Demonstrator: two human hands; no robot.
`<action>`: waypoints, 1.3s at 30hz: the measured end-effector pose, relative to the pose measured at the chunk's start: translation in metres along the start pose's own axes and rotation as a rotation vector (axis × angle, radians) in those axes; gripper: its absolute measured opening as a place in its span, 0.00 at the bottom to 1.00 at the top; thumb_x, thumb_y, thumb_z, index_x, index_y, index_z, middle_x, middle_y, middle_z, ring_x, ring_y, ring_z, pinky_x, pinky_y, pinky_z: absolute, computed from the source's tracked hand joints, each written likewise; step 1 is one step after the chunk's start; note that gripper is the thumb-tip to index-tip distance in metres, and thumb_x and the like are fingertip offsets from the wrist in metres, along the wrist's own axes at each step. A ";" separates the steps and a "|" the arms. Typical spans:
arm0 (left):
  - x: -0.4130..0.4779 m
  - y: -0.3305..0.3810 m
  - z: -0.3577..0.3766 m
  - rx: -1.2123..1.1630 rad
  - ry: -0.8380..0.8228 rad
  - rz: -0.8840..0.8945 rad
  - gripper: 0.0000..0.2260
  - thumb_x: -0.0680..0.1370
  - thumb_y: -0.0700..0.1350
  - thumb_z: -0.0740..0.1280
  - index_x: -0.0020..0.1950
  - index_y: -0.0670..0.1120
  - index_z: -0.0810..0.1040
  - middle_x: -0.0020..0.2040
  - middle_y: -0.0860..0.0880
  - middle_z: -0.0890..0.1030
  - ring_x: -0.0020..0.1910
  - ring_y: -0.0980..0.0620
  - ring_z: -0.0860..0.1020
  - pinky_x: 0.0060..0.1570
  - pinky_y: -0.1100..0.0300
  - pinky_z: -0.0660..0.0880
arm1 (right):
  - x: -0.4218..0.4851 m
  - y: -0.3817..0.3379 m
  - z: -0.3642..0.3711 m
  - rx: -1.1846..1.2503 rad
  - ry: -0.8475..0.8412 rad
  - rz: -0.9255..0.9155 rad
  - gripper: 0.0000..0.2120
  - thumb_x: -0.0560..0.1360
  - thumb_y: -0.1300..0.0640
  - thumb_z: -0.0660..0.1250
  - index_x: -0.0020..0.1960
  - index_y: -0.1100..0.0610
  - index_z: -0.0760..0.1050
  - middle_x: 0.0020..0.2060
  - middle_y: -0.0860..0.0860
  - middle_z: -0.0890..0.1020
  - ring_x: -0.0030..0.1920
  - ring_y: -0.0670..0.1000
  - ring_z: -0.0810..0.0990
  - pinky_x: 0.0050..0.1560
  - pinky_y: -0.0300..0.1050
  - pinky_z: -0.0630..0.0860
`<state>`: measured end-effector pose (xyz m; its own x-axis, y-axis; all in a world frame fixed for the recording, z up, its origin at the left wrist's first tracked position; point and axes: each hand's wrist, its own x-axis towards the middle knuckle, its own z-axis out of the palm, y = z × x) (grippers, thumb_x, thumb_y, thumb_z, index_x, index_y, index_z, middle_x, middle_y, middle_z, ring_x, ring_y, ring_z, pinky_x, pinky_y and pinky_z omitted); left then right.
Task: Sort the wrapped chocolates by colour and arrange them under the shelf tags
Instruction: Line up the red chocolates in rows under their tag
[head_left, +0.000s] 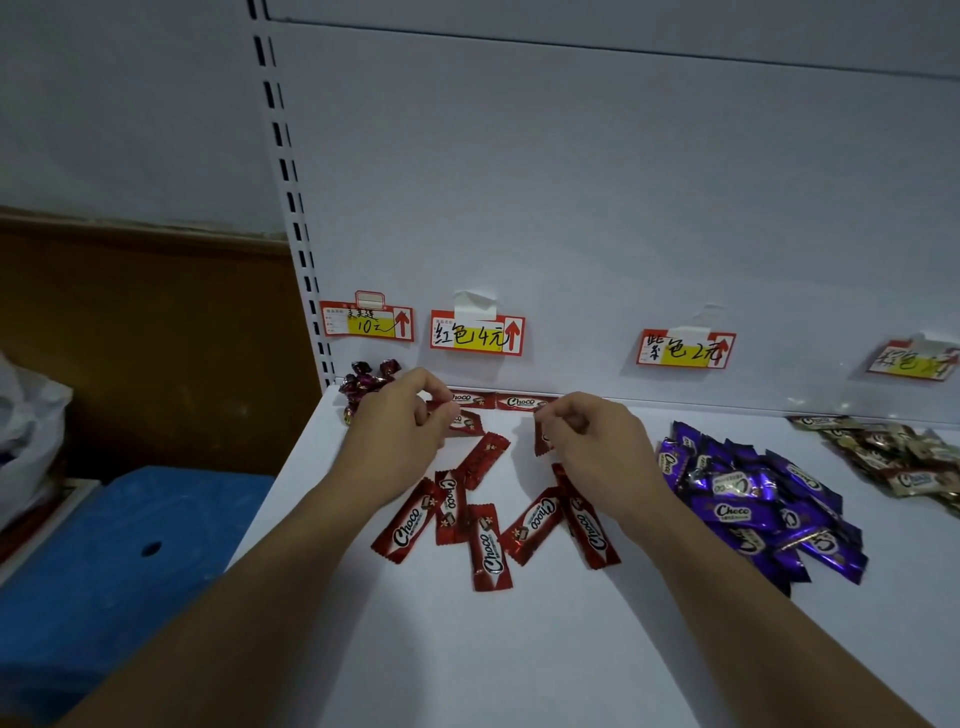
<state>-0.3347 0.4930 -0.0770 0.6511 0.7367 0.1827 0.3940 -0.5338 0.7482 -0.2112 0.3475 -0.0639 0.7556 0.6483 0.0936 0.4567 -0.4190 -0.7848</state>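
Pinching a red chocolate (470, 422) in my left hand (402, 415), I pinch a second red chocolate (542, 440) in my right hand (597, 441), fingers curled on both. Just beyond my fingertips a back row (524, 401) of two lies at the rear of the shelf (519, 649), under the red tag (477, 332). Loose red chocolates (488, 525) lie between my wrists; the purple pile (753, 504) sits right of my right hand.

Rightmost tag (912, 364) cut by rt edge, txt blurred, red chocolate (541, 442) half hidden behind right hand (602, 441)

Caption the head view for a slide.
Left hand and right hand each pinch a red chocolate below the 4-yuan tag; purple chocolates lie heaped to the right.
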 end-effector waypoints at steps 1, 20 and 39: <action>-0.001 0.000 -0.001 0.060 -0.023 0.004 0.09 0.79 0.50 0.66 0.58 0.51 0.75 0.33 0.49 0.78 0.35 0.54 0.78 0.36 0.63 0.72 | 0.000 0.000 0.001 -0.013 -0.009 0.007 0.08 0.80 0.54 0.61 0.53 0.50 0.79 0.43 0.41 0.81 0.43 0.43 0.77 0.42 0.34 0.72; -0.007 0.005 -0.001 0.694 -0.221 0.217 0.19 0.81 0.57 0.55 0.72 0.56 0.68 0.70 0.52 0.69 0.68 0.50 0.65 0.66 0.49 0.63 | -0.005 0.002 -0.007 -0.694 -0.235 -0.289 0.19 0.81 0.58 0.54 0.70 0.48 0.71 0.64 0.49 0.74 0.63 0.50 0.69 0.65 0.47 0.66; -0.004 -0.004 0.003 0.653 -0.277 0.213 0.21 0.82 0.50 0.52 0.75 0.56 0.61 0.73 0.52 0.62 0.70 0.49 0.59 0.67 0.49 0.59 | -0.009 0.000 0.002 -0.585 -0.240 -0.286 0.22 0.82 0.54 0.53 0.76 0.49 0.57 0.70 0.49 0.69 0.68 0.50 0.65 0.69 0.45 0.60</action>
<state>-0.3368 0.4906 -0.0826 0.8620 0.5044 0.0495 0.4908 -0.8551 0.1668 -0.2183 0.3428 -0.0660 0.4743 0.8786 0.0565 0.8513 -0.4413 -0.2839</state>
